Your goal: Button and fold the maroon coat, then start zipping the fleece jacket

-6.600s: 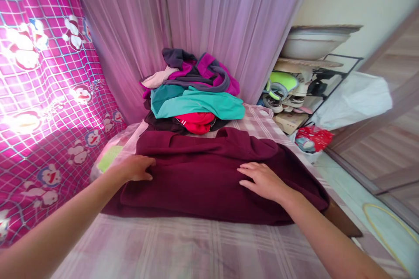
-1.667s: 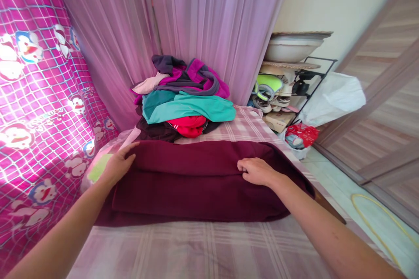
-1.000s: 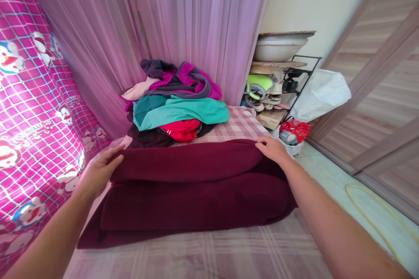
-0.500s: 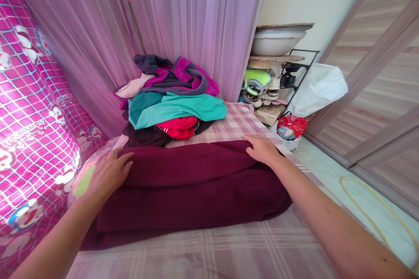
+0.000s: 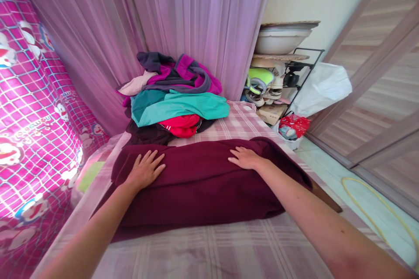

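A folded maroon garment (image 5: 196,200) lies crosswise on the plaid cloth (image 5: 229,248) in front of me; what kind of garment cannot be made out. My left hand (image 5: 146,170) rests flat on the left part of its top, fingers spread. On the right part lies my right hand (image 5: 244,158), palm down with the fingers apart. A dark brown strip (image 5: 324,194) sticks out from beneath the garment's right end, partly behind my forearm.
Behind the garment is a heap of clothes, with a teal piece (image 5: 186,107) and a red one (image 5: 183,125). A black rack (image 5: 306,74) holding shoes and a basin (image 5: 283,41) stands back right. A pink patterned curtain (image 5: 49,104) hangs at left.
Both hands have moved inward from the garment's far corners and now lie flat on its top. The far edge has been folded over, and the brown strip has come into view at right.
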`<state>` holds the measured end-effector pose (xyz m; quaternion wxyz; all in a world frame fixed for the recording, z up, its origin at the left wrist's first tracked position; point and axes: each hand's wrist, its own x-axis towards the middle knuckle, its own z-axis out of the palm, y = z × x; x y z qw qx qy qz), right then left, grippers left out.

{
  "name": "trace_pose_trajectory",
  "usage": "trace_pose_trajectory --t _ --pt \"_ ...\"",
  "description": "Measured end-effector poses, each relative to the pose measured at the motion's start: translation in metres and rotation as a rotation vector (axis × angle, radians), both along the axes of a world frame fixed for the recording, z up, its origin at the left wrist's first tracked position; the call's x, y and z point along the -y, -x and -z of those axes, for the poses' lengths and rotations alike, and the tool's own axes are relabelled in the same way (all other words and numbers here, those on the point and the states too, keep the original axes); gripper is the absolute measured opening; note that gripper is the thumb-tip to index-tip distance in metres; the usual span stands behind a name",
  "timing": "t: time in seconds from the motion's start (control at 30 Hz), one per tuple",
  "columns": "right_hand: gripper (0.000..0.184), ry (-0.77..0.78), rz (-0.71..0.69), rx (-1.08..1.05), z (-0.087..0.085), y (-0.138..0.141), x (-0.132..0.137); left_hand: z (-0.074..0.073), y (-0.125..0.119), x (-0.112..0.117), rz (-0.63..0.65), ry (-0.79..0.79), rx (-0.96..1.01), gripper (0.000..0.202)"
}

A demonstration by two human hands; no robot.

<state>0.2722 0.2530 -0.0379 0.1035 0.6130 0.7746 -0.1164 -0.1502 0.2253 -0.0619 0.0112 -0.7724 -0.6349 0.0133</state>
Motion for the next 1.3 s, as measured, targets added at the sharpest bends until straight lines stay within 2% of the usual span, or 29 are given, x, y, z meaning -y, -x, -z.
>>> trace_pose_trajectory --t 0.07,0.13,0.2,0.3,0.33,0.4,0.47,0.53,0.63,0.73,0.93,1.1,1.17,1.23,1.3 --pt "0.059 -0.018 -0.019 -0.017 -0.020 0.008 -0.003 -0.001 -0.002 -0.001 -0.008 0.010 -0.009 0.055" --pt "0.054 -0.143 -0.035 -0.052 -0.041 0.027 -0.004 -0.002 -0.005 -0.002 -0.012 0.013 -0.023 0.056" --pt "0.052 -0.299 -0.087 -0.114 -0.053 0.059 -0.003 -0.002 -0.008 -0.003 -0.006 0.005 -0.031 0.057" --pt "0.057 -0.329 -0.285 -0.228 -0.048 0.116 -0.001 -0.003 -0.008 -0.003 0.005 0.005 -0.022 0.058" --pt "0.059 -0.272 -0.350 -0.246 -0.040 0.131 -0.001 -0.003 -0.007 -0.003 0.003 0.007 -0.018 0.058" --pt "0.065 -0.123 -0.384 -0.252 -0.023 0.147 -0.004 -0.001 -0.004 -0.005 -0.012 0.004 -0.013 0.060" --pt "0.069 -0.035 -0.306 -0.229 -0.005 0.137 -0.009 0.002 0.000 -0.009 -0.029 -0.009 -0.005 0.061" --pt "0.070 -0.028 -0.157 -0.175 0.008 0.106 -0.016 0.006 0.004 -0.014 -0.041 -0.015 0.013 0.061" --pt "0.071 -0.037 0.025 -0.078 0.018 0.049 -0.023 0.013 0.007 -0.020 -0.042 -0.025 0.040 0.060" --pt "0.070 -0.043 0.069 -0.054 0.024 0.018 -0.024 0.018 0.009 -0.024 -0.046 -0.051 0.042 0.058" --pt "0.068 -0.124 0.026 -0.101 0.027 0.024 -0.021 0.017 0.008 -0.024 -0.074 -0.041 0.025 0.056" --pt "0.052 -0.360 -0.188 -0.138 0.021 0.026 -0.013 0.015 0.004 -0.021 -0.065 -0.039 0.013 0.058" --pt "0.058 -0.371 -0.097 -0.082 0.020 0.024 -0.012 0.015 0.004 -0.019 -0.064 -0.047 -0.005 0.057" --pt "0.073 -0.246 0.095 -0.017 0.021 0.019 -0.013 0.014 0.005 -0.017 -0.079 -0.051 -0.024 0.058" --pt "0.082 -0.100 0.204 0.003 0.024 0.015 -0.015 0.011 0.006 -0.017 -0.114 -0.045 -0.039 0.061"
